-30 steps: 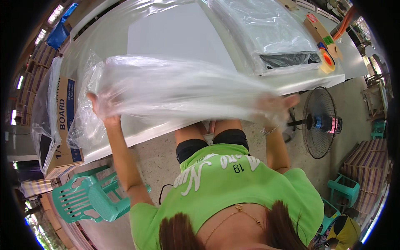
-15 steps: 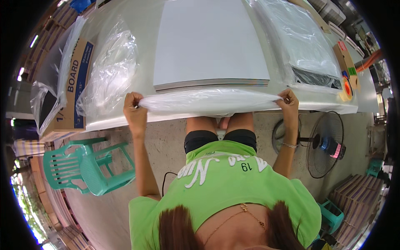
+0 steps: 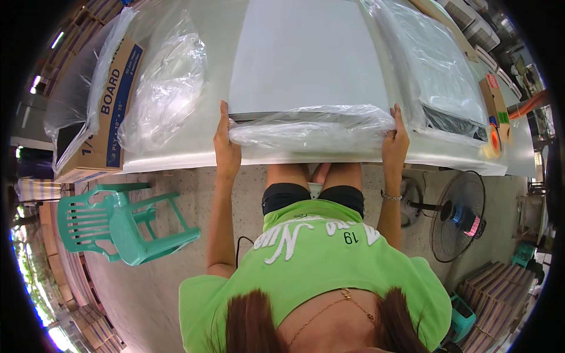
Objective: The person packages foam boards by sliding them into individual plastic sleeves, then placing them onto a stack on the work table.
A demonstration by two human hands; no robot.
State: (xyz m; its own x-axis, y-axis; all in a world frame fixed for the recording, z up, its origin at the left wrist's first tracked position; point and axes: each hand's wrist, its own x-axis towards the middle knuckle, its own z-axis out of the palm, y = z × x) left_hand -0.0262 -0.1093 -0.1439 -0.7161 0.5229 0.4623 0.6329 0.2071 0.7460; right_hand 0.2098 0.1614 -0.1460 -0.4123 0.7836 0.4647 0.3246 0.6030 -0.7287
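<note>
A stack of large pale grey sheets (image 3: 309, 59) lies flat on the table, its near edge towards me. Across that near edge a clear plastic bag (image 3: 306, 132) is bunched up, partly covering the sheets' front end. My left hand (image 3: 227, 144) grips the bag at its left side, fingers pointing up along the stack's corner. At the opposite corner my right hand (image 3: 395, 141) has the bag's right side, its fingers stretched upward too. Both thumbs are partly hidden by the plastic.
Loose clear plastic (image 3: 168, 88) and a cardboard box (image 3: 112, 112) are on the left. A plastic-wrapped stack (image 3: 435, 76), an orange tape roll (image 3: 492, 140) and a small carton (image 3: 495, 103) lie right. A green chair (image 3: 126, 223) and a fan (image 3: 459, 215) stand below the table edge.
The bag, earlier stretched between my pinching fingers in front of the stack, now laps over its near edge. My hands have moved slightly inward and forward, with fingers straighter.
</note>
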